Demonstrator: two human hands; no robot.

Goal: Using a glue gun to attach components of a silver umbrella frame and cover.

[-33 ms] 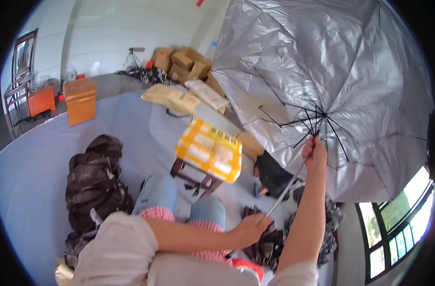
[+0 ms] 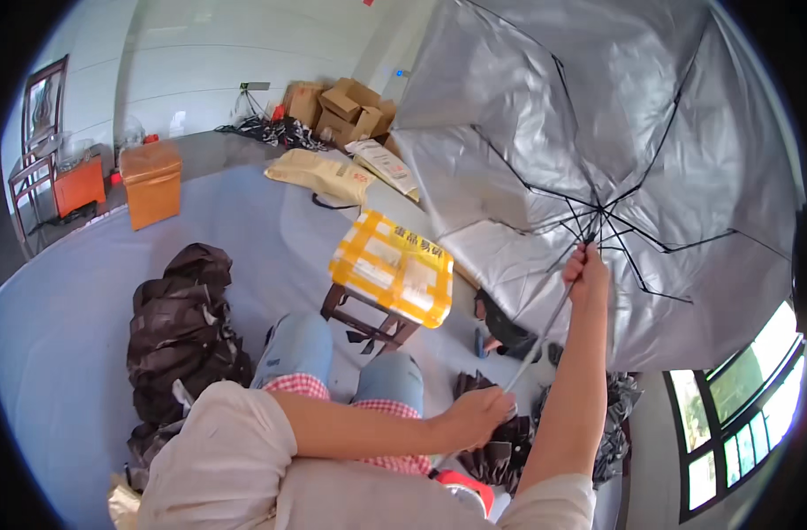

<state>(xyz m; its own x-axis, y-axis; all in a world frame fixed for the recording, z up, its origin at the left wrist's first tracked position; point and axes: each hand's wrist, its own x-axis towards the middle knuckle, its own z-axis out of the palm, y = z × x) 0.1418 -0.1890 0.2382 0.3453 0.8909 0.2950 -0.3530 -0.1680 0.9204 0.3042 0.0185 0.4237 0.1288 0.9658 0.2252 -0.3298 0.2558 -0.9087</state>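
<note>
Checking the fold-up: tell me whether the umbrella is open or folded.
Open: the umbrella has its silver canopy spread wide and ribs fanned out from the hub by the right hand.

The open umbrella (image 2: 598, 141) has a silvery, faintly shiny cloth canopy stretched over thin dark metal ribs, and its slim shaft (image 2: 545, 331) looks like bright bare metal. Below the umbrella, a stool (image 2: 368, 314) of dark wood carries a box (image 2: 393, 265) wrapped in glossy yellow and clear tape, and left of the stool lies a heap of crinkled, glossy black plastic bags (image 2: 178, 327). Behind the stool sit matt brown cardboard boxes (image 2: 346, 106) and a matt tan paper sack (image 2: 319, 174).
</note>
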